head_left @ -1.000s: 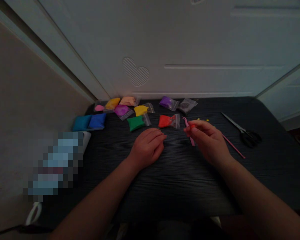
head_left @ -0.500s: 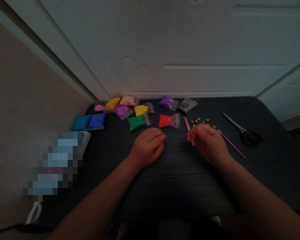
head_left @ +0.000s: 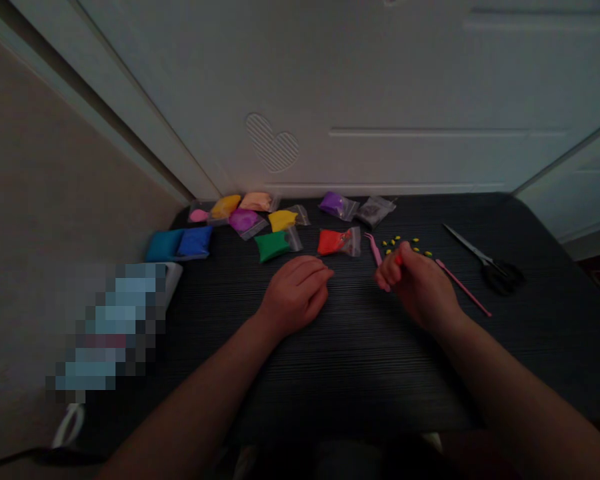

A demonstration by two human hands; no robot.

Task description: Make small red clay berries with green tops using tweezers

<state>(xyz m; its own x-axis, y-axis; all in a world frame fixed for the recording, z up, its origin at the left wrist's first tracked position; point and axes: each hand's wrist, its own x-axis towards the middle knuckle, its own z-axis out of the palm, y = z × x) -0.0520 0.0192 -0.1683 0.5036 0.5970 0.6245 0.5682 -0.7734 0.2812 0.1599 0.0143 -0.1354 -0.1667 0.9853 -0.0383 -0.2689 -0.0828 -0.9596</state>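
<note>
My left hand (head_left: 296, 293) rests palm down on the dark table (head_left: 330, 360), fingers loosely extended and holding nothing. My right hand (head_left: 417, 283) is closed in a pinch on a small red clay piece (head_left: 398, 259), low over the table. Its fingertips sit just right of a pink hooked tool (head_left: 375, 248) and partly cover it. Several tiny yellow clay bits (head_left: 405, 245) lie just beyond the right hand. A red clay bag (head_left: 337, 241) lies ahead, between the two hands.
More clay bags lie along the back: green (head_left: 275, 245), yellow (head_left: 284, 219), magenta (head_left: 246, 221), purple (head_left: 336, 205), grey (head_left: 375, 211), blue (head_left: 180, 244). A thin pink stick (head_left: 463, 288) and black scissors (head_left: 495, 270) lie right of my hand. A white door rises behind.
My right hand dropped lower and turned its fingers inward with the red piece, uncovering the yellow bits behind it. The left hand stayed still.
</note>
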